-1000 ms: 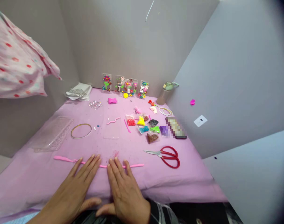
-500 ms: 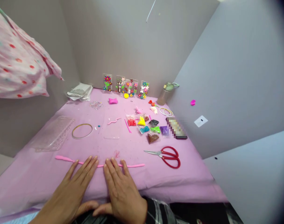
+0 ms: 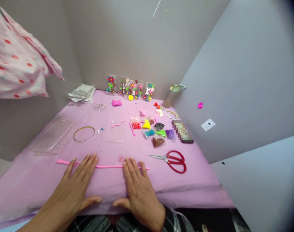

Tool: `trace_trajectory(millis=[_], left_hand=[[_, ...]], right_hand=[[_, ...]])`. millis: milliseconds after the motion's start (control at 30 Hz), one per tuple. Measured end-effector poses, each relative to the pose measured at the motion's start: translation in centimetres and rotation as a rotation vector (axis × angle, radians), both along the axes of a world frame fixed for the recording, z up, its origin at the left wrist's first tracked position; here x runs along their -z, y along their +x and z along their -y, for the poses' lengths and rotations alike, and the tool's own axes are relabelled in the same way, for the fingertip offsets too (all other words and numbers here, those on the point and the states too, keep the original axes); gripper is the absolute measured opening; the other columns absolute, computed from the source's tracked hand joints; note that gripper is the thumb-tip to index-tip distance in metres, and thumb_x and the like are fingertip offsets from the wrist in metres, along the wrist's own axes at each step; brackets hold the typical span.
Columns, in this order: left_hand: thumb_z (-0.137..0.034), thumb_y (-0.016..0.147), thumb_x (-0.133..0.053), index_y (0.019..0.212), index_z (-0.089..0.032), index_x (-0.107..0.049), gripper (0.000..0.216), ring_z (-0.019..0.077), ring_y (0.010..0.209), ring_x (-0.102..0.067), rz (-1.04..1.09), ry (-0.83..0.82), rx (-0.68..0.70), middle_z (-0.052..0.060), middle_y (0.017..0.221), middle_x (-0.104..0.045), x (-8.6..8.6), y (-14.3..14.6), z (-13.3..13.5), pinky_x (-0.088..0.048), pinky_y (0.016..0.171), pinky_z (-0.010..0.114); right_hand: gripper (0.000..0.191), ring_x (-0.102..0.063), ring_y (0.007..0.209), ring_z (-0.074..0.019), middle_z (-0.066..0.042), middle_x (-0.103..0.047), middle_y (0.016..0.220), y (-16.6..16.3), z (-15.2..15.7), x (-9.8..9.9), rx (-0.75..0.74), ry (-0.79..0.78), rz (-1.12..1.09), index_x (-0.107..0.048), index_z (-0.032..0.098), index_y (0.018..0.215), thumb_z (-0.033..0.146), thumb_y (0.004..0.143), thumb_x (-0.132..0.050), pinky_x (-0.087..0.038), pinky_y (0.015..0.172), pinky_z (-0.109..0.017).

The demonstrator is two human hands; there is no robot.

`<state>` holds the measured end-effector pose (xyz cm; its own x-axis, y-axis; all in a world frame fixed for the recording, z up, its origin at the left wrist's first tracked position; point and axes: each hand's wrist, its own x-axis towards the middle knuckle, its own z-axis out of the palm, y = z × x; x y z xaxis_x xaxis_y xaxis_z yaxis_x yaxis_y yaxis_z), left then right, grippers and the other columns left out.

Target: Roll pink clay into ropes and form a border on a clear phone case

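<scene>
A long, thin pink clay strand [image 3: 109, 166] lies across the front of the table, thicker at its left end. My left hand [image 3: 76, 183] rests flat on its left part, fingers stretched out and pointing forward. Flat on the strand's right part is my right hand [image 3: 138, 187], its fingers extended and thumb out to the side. The strand shows bare between the two hands; parts of it are hidden under the fingers. Just beyond it is a small pink smear [image 3: 120, 158] on the cloth. Red-handled scissors [image 3: 171, 160] lie to the right of my right hand.
On the pink tablecloth [image 3: 185, 190] lie several bags of coloured clay [image 3: 158, 141], a gold bangle [image 3: 84, 134], a clear plastic sheet [image 3: 52, 135] and a phone-like item [image 3: 182, 131]. Decorated clear cases [image 3: 149, 91] and a bottle [image 3: 171, 96] stand at the back. Walls enclose the table.
My hands have moved apart along the strand, the right hand to the right and the left slightly left. More of the strand shows between them, and it looks slightly further forward.
</scene>
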<state>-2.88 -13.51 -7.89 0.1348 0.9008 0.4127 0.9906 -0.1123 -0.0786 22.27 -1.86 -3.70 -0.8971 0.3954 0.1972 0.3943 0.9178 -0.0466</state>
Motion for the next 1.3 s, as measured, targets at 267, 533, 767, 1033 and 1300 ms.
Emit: trace_trajectory(millis=[267, 533, 767, 1033, 1300], left_hand=[[-0.081, 0.087, -0.042, 0.164, -0.009, -0.004, 0.112, 0.0355, 0.140, -0.051, -0.038, -0.023, 0.046, 0.023, 0.154, -0.050, -0.5, 1.3, -2.1, -0.009, 0.125, 0.053], [-0.088, 0.081, -0.041, 0.164, -0.009, -0.008, 0.120, 0.0385, 0.141, -0.049, -0.009, -0.011, 0.041, 0.025, 0.154, -0.050, 0.2, 1.2, -0.5, -0.011, 0.125, 0.056], [-0.092, 0.080, -0.034, 0.159, -0.006, -0.031, 0.116, 0.0347, 0.146, -0.043, 0.019, 0.000, 0.147, 0.023, 0.153, -0.052, -2.6, 5.8, -3.9, -0.003, 0.127, 0.052], [-0.097, 0.072, -0.025, 0.153, -0.006, -0.042, 0.123, 0.0380, 0.147, -0.040, 0.112, -0.220, 0.210, 0.027, 0.155, -0.048, -1.1, 9.9, -7.0, -0.022, 0.121, 0.060], [-0.096, 0.073, -0.028, 0.151, -0.004, -0.045, 0.121, 0.0383, 0.146, -0.043, 0.069, -0.179, 0.282, 0.026, 0.152, -0.051, -1.3, 9.7, -5.5, -0.017, 0.123, 0.060]], right_hand=[[0.095, -0.023, 0.156, -0.0342, -0.023, -0.031, 0.165, 0.4, -1.5, 0.8, 0.053, 0.008, 0.010, -0.031, 0.002, 0.158, 0.068, 0.094, -0.054, -0.032, 0.122, -0.059], [0.097, -0.021, 0.156, -0.0337, -0.018, -0.026, 0.168, 2.7, 0.4, 0.7, 0.015, 0.040, 0.013, -0.023, 0.003, 0.161, 0.068, 0.095, -0.050, -0.037, 0.119, -0.058], [0.090, -0.017, 0.158, -0.0321, -0.018, -0.026, 0.168, 3.6, -2.0, 0.0, 0.130, 0.067, -0.012, -0.023, 0.005, 0.161, 0.064, 0.098, -0.049, -0.031, 0.122, -0.057], [0.096, -0.018, 0.158, -0.0310, -0.019, -0.032, 0.166, 5.8, -2.0, 1.2, 0.158, 0.121, 0.031, -0.029, 0.003, 0.159, 0.072, 0.095, -0.045, -0.032, 0.120, -0.057], [0.094, -0.021, 0.157, -0.0322, -0.018, -0.031, 0.166, 6.4, -1.3, 1.5, 0.142, 0.121, 0.027, -0.027, 0.005, 0.160, 0.071, 0.096, -0.044, -0.029, 0.121, -0.055]])
